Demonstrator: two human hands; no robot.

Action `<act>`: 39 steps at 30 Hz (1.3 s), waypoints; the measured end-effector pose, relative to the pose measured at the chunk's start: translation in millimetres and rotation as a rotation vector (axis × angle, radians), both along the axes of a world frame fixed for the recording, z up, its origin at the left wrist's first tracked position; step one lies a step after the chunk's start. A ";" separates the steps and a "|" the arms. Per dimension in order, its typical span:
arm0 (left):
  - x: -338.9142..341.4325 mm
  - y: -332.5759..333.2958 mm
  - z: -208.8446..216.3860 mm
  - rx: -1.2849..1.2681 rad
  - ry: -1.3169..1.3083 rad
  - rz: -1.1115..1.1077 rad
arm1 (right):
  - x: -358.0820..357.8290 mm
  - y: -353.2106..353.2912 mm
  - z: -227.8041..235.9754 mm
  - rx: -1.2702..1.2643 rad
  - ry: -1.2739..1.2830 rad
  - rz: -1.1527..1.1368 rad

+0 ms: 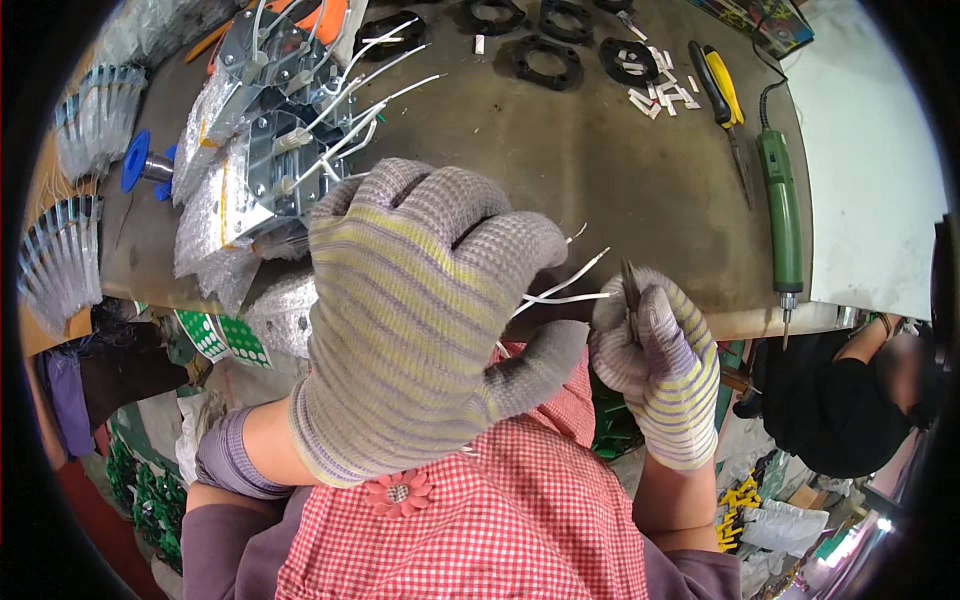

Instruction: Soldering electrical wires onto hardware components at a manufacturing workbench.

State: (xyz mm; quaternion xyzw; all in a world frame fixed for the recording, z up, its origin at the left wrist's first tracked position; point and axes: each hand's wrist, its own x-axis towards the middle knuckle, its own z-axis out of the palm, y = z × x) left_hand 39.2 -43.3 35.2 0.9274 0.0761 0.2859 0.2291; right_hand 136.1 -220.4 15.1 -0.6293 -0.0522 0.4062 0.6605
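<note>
My left hand [410, 320], in a grey-and-yellow striped knit glove, curls over a thing that it hides almost wholly. White wires [565, 296] stick out from between its thumb and forefinger toward my right hand. The gloved right hand [660, 360] pinches a slim dark pointed tool that looks like tweezers [629, 284], its tip upward beside the wire ends. Just beyond my left hand, metal bracket assemblies [262, 165] with white leads stand partly in bubble wrap [205, 225].
Black rings [547, 64] and small white pieces [660, 95] lie at the back. Yellow-and-black pliers [722, 90] and a green electric screwdriver [783, 200] are at the right. A blue spool [146, 162] and bundled parts [62, 260] sit left. Another person [835, 400] is beyond the right edge.
</note>
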 end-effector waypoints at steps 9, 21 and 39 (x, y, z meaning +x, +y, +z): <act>0.9 -1.3 0.0 0.013 0.110 -0.014 | 2.1 9.2 5.0 -0.048 0.031 0.033; -1.0 3.2 -0.9 -0.009 0.063 -0.024 | 2.5 9.5 0.2 -0.014 -0.024 0.019; -7.9 5.5 -3.8 -0.014 0.102 -0.011 | 34.4 18.0 8.7 -0.099 -0.097 0.314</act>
